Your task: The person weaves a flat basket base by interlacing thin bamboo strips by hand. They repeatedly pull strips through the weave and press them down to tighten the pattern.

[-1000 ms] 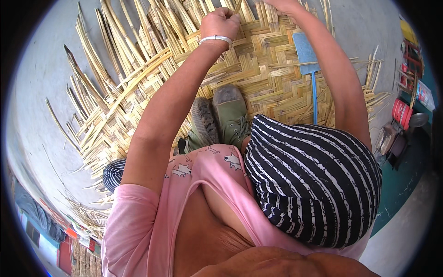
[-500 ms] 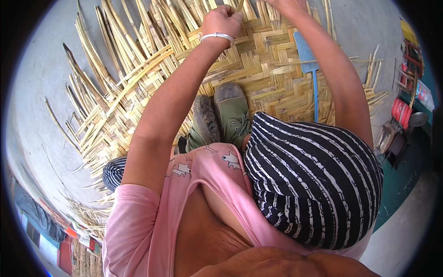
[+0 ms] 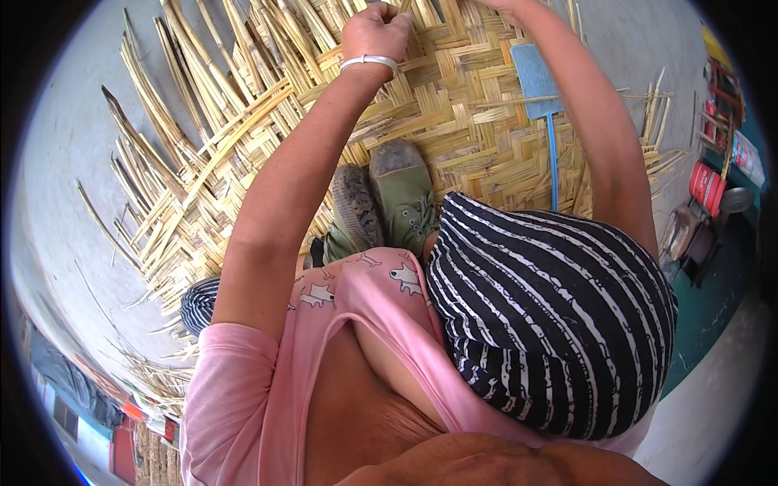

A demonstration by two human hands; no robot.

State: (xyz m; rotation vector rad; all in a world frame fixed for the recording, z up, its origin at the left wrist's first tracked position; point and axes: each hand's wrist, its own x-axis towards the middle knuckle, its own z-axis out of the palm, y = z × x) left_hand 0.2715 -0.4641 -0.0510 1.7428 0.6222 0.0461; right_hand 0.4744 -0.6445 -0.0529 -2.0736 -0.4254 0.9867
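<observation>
Knees: folded under striped cloth (image 3: 559,316), near; shoes (image 3: 389,202) planted on the mat (image 3: 462,105).
Mat: woven bamboo, spread from the feet to the far edge; loose strips (image 3: 203,121) fan out far left.
Left hand (image 3: 374,31): closed in a fist on a strip at the far weave edge; pull it snug and flat.
Right hand: cut off at the top, grip cannot be told.
Blue tool (image 3: 539,77): lying far right, untouched.

mat (image 3: 462,105): showing pale yellow, herringbone weave, upper centre
shoes (image 3: 389,202): appearing olive green
trousers (image 3: 551,316): showing black with white stripes
shirt (image 3: 340,324): showing pink
tool (image 3: 536,77): appearing blue, upper right
</observation>
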